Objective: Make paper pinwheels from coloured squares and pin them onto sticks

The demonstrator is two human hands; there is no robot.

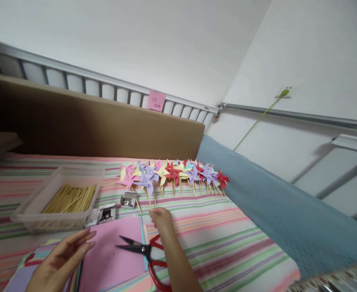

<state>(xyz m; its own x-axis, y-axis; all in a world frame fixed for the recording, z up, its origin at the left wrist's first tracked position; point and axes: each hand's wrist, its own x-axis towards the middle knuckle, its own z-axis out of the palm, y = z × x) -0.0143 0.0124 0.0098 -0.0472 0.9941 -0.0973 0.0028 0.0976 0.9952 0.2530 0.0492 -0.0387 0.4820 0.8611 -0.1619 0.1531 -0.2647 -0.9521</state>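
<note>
Soft light casts faint shadows on the right wall [324, 65]; edges blur

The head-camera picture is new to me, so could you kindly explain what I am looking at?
There is no machine here: these are a person's own two bare hands, seen by one camera worn on the head, looking forward and down.

The right hand pinches the thin wooden stick of a light purple paper pinwheel, in front of a crowd of colourful paper pinwheels. The left hand is open, over sheets of coloured paper; whether it touches them is unclear.

On the striped cloth are a clear plastic box of thin wooden sticks and two small open boxes with shiny pieces inside. Scissors with black blades and red handles lie partly over pink paper.
</note>
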